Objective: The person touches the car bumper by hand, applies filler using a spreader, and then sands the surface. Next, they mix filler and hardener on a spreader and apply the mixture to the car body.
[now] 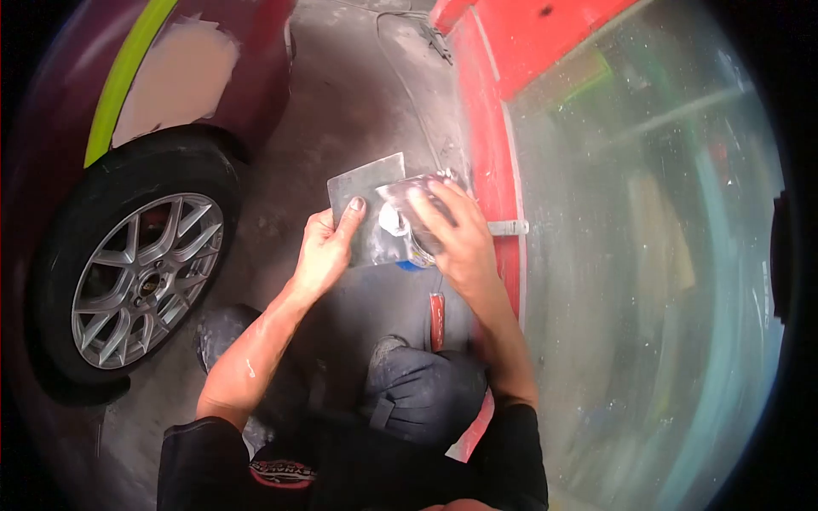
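Observation:
My left hand (326, 247) grips a thin grey plate (366, 181) by its left edge, with the thumb lying flat on top. A dab of white paste (392, 220) sits on the plate. My right hand (464, 234) is closed at the plate's right side, its fingers bent over a dark flat spreader (400, 189) that lies against the plate. Part of the spreader is hidden by the fingers. Below the plate, a round blue-edged thing (413, 266) shows in part; I cannot make out what it is.
On the left stands a car wheel (141, 281) below a dark red body panel with a beige filled patch (179, 77) and a yellow-green strip (123, 81). To the right is a red-framed glass pane (630, 281). A red-handled tool (437, 319) and a hose (400, 72) lie on the floor.

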A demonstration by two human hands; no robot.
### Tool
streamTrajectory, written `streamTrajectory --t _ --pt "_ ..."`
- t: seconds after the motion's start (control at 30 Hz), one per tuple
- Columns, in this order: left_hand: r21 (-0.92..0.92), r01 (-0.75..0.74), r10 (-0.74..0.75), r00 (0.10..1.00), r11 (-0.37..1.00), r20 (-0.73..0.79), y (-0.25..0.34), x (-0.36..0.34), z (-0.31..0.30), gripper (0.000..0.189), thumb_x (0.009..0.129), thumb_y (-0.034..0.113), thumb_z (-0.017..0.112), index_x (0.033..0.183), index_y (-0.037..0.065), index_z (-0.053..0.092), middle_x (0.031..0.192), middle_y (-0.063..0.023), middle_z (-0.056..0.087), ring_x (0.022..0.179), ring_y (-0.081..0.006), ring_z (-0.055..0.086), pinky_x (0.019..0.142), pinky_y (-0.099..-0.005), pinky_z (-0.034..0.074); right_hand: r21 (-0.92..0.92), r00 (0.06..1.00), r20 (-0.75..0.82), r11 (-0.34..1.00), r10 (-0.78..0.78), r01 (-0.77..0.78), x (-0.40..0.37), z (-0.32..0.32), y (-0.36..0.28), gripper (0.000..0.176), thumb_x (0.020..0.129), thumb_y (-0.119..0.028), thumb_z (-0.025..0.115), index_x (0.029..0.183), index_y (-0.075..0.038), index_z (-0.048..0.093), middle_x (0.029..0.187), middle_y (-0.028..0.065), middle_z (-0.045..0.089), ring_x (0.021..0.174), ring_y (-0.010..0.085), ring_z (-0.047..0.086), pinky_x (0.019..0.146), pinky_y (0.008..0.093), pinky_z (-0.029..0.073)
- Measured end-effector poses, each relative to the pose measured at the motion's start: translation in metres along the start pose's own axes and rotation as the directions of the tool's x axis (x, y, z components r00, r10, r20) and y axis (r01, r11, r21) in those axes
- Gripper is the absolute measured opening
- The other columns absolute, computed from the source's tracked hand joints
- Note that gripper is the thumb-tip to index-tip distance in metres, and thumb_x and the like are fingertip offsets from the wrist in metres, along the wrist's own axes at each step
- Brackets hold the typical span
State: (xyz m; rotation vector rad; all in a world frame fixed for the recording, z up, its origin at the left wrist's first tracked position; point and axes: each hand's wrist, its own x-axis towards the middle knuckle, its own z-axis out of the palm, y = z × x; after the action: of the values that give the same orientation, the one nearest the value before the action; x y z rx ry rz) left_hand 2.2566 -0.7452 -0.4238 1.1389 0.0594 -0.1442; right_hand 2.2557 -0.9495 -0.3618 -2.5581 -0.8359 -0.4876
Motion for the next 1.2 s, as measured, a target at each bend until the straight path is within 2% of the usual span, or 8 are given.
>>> streamTrajectory --t 0.23,0.47,0.5,0.63,0.77,0.9,1.13,1.2 --pt "0.432 -0.165 0.248 0.958 0.886 -0.143 -0.007 0.001 -0.012 0.044 0.102 0.033 0.052 0.084 -0.006 0.062 0.064 0.0025 0.05 0.065 -0.0059 0.043 0.055 -0.0295 0.041 -0.023 0.959 0.231 0.984 -0.165 0.174 -0.012 0.025 -0.015 0.059 0.07 -0.007 0.067 0.128 -0.02 0.063 0.13 0.0088 0.057 0.124 0.032 0.052 0.106 0.0551 0.036" --pt "0.346 0.242 -0.069 0.894 0.907 -0.443 0.032 0.006 -0.011 0.043 0.1 0.037 0.055 0.091 -0.003 0.067 0.076 -0.0012 0.061 0.072 -0.0084 0.053 0.065 -0.0296 0.045 -0.013 0.912 0.364 0.978 -0.188 0.207 -0.034 0.033 -0.012 0.059 0.072 -0.008 0.068 0.129 -0.022 0.062 0.129 0.0061 0.058 0.125 0.0282 0.052 0.106 0.056 0.035" --pt "0.083 0.037 -0.006 0.936 0.996 -0.353 0.028 0.012 -0.013 0.04 0.1 0.035 0.055 0.097 -0.003 0.066 0.083 -0.0034 0.064 0.076 -0.0107 0.057 0.069 -0.0304 0.048 0.056 0.912 0.372 0.984 -0.176 0.167 -0.041 0.04 -0.008 0.059 0.073 -0.003 0.066 0.129 -0.022 0.062 0.126 0.0056 0.06 0.122 0.0278 0.054 0.106 0.0534 0.035" --pt "-0.299 -0.07 -0.02 0.957 0.952 -0.289 0.036 0.022 -0.024 0.039 0.099 0.033 0.056 0.111 -0.003 0.061 0.105 -0.0096 0.066 0.09 -0.0173 0.065 0.082 -0.0334 0.053 0.362 0.997 0.061 0.932 -0.051 0.026 -0.043 0.037 0.006 0.058 0.074 0.013 0.059 0.128 -0.01 0.061 0.122 0.0121 0.061 0.114 0.0309 0.06 0.103 0.0425 0.043" --pt "-0.466 0.124 -0.205 0.97 0.876 -0.128 0.017 0.019 -0.011 0.071 0.097 0.036 0.058 0.149 -0.003 0.03 0.158 -0.0139 0.023 0.144 -0.0253 0.025 0.113 -0.0427 0.032 0.534 0.928 -0.306 0.845 0.212 -0.017 -0.019 0.016 -0.018 0.058 0.075 0.02 0.048 0.129 0.0 0.057 0.127 0.0219 0.057 0.12 0.0352 0.056 0.105 0.0411 0.042" --pt "-0.59 0.118 -0.114 0.992 0.799 0.043 -0.006 0.014 0.012 0.03 0.099 0.024 0.058 0.12 0.002 0.057 0.113 -0.0077 0.063 0.104 -0.0193 0.062 0.092 -0.037 0.052 0.359 0.935 -0.306 0.888 -0.179 0.288 -0.012 0.044 -0.016 0.064 0.075 0.021 0.056 0.135 0.0 0.051 0.136 0.0233 0.048 0.126 0.0385 0.051 0.105 0.0409 0.043" --pt "-0.457 0.119 -0.108 0.993 0.881 0.05 0.001 0.011 -0.001 0.03 0.095 0.025 0.066 0.113 0.003 0.061 0.105 -0.0054 0.066 0.095 -0.0158 0.065 0.085 -0.0348 0.055 -0.163 0.983 0.183 0.985 -0.03 0.061 -0.064 0.059 0.049 0.054 0.088 -0.008 0.061 0.14 -0.008 0.049 0.134 0.0201 0.048 0.127 0.0381 0.047 0.109 0.0474 0.037" --pt "-0.446 0.112 -0.12 0.993 0.888 0.012 0.006 0.011 0.003 0.029 0.095 0.025 0.065 0.113 0.003 0.061 0.104 -0.0054 0.067 0.093 -0.015 0.066 0.082 -0.0339 0.056 0.222 0.983 -0.011 0.959 0.184 -0.177 -0.068 0.064 0.051 0.047 0.093 -0.013 0.056 0.139 -0.006 0.05 0.131 0.0196 0.051 0.127 0.0346 0.048 0.108 0.0455 0.038"
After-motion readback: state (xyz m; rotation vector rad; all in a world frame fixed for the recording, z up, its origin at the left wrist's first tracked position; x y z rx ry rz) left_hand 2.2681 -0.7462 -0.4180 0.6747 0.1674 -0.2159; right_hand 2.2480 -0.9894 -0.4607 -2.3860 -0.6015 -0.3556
